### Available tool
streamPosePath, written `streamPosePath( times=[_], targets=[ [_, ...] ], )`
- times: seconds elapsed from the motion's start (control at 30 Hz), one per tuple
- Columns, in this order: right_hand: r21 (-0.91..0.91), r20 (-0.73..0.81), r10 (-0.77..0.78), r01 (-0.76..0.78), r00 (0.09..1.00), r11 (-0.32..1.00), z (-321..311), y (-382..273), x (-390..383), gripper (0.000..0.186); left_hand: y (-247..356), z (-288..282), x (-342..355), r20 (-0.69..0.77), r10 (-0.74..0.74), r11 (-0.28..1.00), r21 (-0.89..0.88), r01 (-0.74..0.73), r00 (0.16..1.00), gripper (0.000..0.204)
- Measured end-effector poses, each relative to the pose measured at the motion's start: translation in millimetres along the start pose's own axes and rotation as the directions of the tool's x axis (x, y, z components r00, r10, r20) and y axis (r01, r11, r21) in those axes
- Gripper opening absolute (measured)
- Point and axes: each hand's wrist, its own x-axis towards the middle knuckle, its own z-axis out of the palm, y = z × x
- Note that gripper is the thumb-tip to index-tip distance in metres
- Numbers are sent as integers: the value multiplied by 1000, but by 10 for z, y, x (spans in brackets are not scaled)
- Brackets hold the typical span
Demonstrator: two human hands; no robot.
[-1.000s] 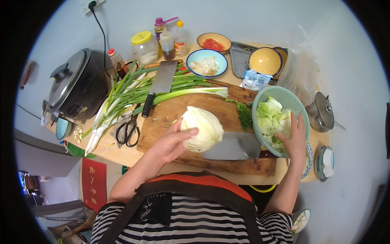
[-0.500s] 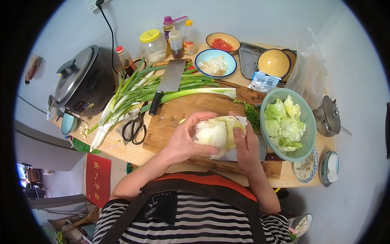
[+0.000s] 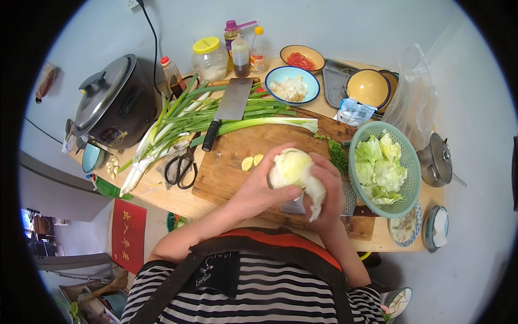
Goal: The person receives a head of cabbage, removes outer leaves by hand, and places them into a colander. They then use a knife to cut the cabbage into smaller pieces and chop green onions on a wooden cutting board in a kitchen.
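Observation:
A pale head of lettuce (image 3: 290,168) is gripped in my left hand (image 3: 258,186), its thumb pressed along the front. My right hand (image 3: 328,189), slightly smeared by motion, closes on a loose lettuce leaf (image 3: 315,195) at the head's right side. Both hands are above the near part of the wooden cutting board (image 3: 229,167). Two pale yellow slices (image 3: 252,162) lie on the board left of the lettuce. To the right, a green colander (image 3: 413,186) holds several torn lettuce leaves (image 3: 380,167).
A cleaver (image 3: 233,102) rests over green onions (image 3: 178,119) behind the board. Black scissors (image 3: 182,168) lie at its left, near a large dark cooker (image 3: 121,110). Bowls, including a light blue one (image 3: 270,93), and bottles line the back. A lidded pot (image 3: 436,161) stands far right.
The lettuce head has turned in my hands, and a leaf now hangs off its right side. My right hand has shifted down along it. The yellow slices have come into sight.

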Motion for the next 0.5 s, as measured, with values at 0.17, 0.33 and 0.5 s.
streamPosePath(
  times=[0.17,0.33,0.5],
  targets=[
    [520,-104,473,-357,875,776,48,-13,-83,38,-96,-26,-77,31,28,995,97,-31,999,75],
    [458,-9,497,-439,868,773,-76,-69,40,42,-101,-84,-69,35,-71,983,-168,75,997,72],
    [686,74,729,-565,681,459,-181,-10,26,40,-190,-212,-75,194,-140,834,-506,221,971,71]
  ],
)
